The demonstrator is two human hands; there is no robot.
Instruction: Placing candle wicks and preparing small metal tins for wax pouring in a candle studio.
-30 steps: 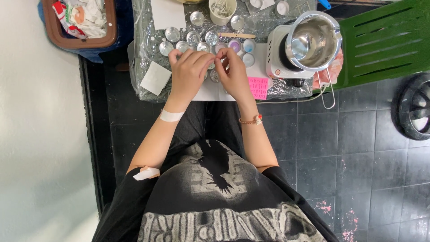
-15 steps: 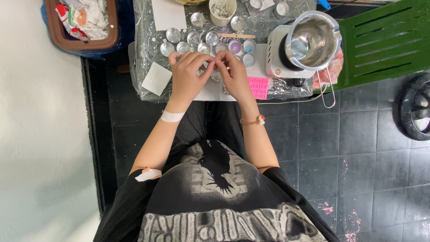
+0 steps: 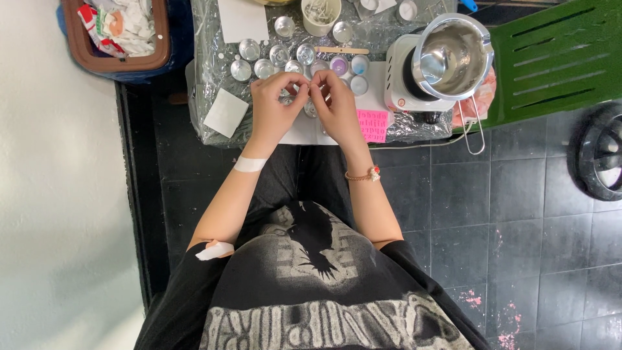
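My left hand [image 3: 275, 107] and my right hand [image 3: 337, 107] meet fingertip to fingertip over a low table wrapped in clear plastic [image 3: 207, 123]. They pinch something very small between them; what it is cannot be made out. Just beyond my fingers lie several small round metal cups [image 3: 265, 58], some holding purple or pale blue filling [image 3: 339, 65]. A small tin [image 3: 311, 109] sits on the white paper between my hands. A flat wooden stick [image 3: 341, 50] lies across the cups. My left wrist carries a white bandage, my right a beaded bracelet.
A steel pouring pot [image 3: 451, 53] sits on a white hot plate [image 3: 402, 81] at the right. Nearby are a pink printed slip [image 3: 372, 124], a white square card [image 3: 225, 111], a cream cup of wicks [image 3: 321, 14], a brown bin of scraps [image 3: 116, 32] and a green bench [image 3: 551, 58].
Both hands have stayed together over the same spot; only the fingertips have shifted slightly as they work the small item.
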